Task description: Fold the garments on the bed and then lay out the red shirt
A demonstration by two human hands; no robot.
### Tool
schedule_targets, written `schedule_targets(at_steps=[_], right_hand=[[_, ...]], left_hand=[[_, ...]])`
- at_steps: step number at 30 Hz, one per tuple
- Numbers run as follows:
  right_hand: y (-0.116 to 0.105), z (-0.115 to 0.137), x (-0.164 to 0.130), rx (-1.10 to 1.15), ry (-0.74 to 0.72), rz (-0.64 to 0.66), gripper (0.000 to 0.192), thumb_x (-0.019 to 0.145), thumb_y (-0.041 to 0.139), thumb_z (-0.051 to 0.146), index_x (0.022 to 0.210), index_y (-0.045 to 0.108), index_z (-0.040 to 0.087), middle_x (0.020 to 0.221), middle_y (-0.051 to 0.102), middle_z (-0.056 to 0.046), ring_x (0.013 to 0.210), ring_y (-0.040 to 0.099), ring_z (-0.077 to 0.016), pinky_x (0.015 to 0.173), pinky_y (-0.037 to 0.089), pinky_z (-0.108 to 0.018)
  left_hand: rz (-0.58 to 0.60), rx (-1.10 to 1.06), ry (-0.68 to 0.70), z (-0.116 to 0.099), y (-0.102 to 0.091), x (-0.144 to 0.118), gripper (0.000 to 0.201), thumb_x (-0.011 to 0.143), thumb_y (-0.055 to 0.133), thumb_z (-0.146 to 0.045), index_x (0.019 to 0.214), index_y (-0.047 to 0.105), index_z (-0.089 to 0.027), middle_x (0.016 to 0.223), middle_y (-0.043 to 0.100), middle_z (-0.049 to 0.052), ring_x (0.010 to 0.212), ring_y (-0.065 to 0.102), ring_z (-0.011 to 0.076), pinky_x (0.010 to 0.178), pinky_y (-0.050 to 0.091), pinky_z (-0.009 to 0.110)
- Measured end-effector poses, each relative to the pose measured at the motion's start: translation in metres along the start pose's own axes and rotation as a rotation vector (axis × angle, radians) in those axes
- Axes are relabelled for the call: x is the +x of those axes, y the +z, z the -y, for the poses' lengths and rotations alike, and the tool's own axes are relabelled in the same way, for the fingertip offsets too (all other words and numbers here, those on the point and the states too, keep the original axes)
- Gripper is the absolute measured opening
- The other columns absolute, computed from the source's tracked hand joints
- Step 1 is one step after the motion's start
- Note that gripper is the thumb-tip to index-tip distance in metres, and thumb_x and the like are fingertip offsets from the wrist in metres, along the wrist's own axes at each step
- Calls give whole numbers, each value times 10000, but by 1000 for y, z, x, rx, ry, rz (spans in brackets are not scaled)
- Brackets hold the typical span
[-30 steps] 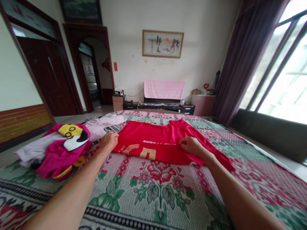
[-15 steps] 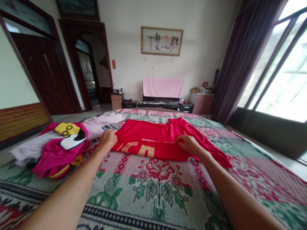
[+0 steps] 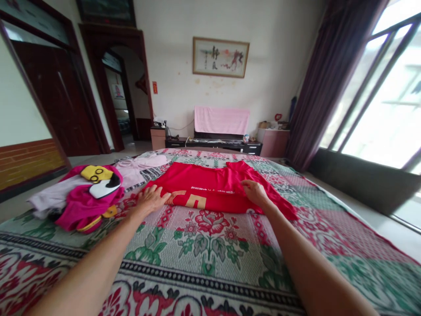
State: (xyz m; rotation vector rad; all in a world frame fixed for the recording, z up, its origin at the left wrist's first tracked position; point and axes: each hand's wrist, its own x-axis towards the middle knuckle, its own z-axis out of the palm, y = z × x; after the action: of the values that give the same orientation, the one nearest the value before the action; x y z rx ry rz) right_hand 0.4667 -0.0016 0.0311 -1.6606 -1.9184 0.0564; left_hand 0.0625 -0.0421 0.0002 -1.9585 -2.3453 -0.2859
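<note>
Head view, as I log it. Item one: red shirt (image 3: 210, 186), folded across, lying on the floral bedspread (image 3: 210, 245) at mid-bed. Left hand (image 3: 150, 199), fingers spread flat, pressing the shirt's left edge; right hand (image 3: 255, 193) flat on its right part, not gripping (hands well apart). Item two: pile of pink clothes (image 3: 85, 199) left of the shirt, one piece with a yellow patch. Pink towel (image 3: 221, 120) over the cabinet by the far wall.

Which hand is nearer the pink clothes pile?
Left. The left hand lies on the red shirt's edge beside the pink clothes pile; the right hand is across the shirt.
</note>
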Motion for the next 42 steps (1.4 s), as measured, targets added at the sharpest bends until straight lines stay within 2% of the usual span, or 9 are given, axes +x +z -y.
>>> schedule_targets(at_steps=[2,5,9,13,18,23,34,39,42], right_hand=[[-9,-14,3,-10,101,-76,365,821,457,165,1081,712,181,996,740,-67,883,677,-200,789,486,-264],[-17,-32,7,-52,185,-119,392,784,466,130,1084,713,176,981,743,-74,892,680,-210,788,491,-271],[-11,-42,16,-129,153,-61,401,761,498,131,1103,703,171,991,740,-85,914,676,-211,789,488,-253],[-1,-39,28,-209,115,8,413,778,499,144,1154,669,162,1012,730,-97,907,668,-212,774,488,-248],[6,-28,44,-231,-10,108,455,816,465,103,1239,621,160,1137,685,-119,1007,636,-218,838,471,-264],[13,-22,49,-246,-42,179,368,781,508,104,1082,708,175,1023,715,-102,949,650,-223,801,472,-263],[15,-14,42,-203,19,-22,360,863,427,159,1125,673,178,1105,659,-118,969,630,-218,823,453,-264],[20,-14,42,-215,82,8,377,858,427,149,1148,665,175,1162,638,-124,994,625,-229,829,460,-281],[23,-13,37,-186,41,20,431,834,438,114,1226,613,157,1241,606,-117,1042,610,-213,865,452,-263]], left_hand=[[27,-6,-37,0,5,-1,701,876,283,-589,1397,456,-152,1520,334,158,1397,289,328,1097,249,524],[61,2,-39,2,8,1,736,866,258,-611,1423,421,-157,1546,287,141,1418,241,321,1110,222,530],[52,7,-41,4,10,4,747,859,238,-614,1428,415,-164,1543,294,137,1415,244,321,1107,220,537],[50,15,-53,3,11,4,773,853,227,-621,1439,397,-147,1541,299,132,1415,239,315,1106,219,540],[62,13,-47,4,12,4,778,846,217,-635,1439,401,-167,1552,277,123,1421,231,309,1109,213,532],[52,2,-54,3,12,3,780,842,240,-637,1438,404,-162,1547,286,128,1424,224,311,1112,207,522],[66,25,-57,0,9,0,792,853,219,-637,1455,376,-147,1549,279,130,1422,228,311,1115,199,519],[76,28,-63,-1,7,-1,769,858,230,-606,1458,368,-146,1555,268,125,1427,218,301,1123,190,510],[85,28,-55,0,7,0,773,854,234,-607,1459,365,-145,1557,266,120,1424,218,309,1122,190,521]])
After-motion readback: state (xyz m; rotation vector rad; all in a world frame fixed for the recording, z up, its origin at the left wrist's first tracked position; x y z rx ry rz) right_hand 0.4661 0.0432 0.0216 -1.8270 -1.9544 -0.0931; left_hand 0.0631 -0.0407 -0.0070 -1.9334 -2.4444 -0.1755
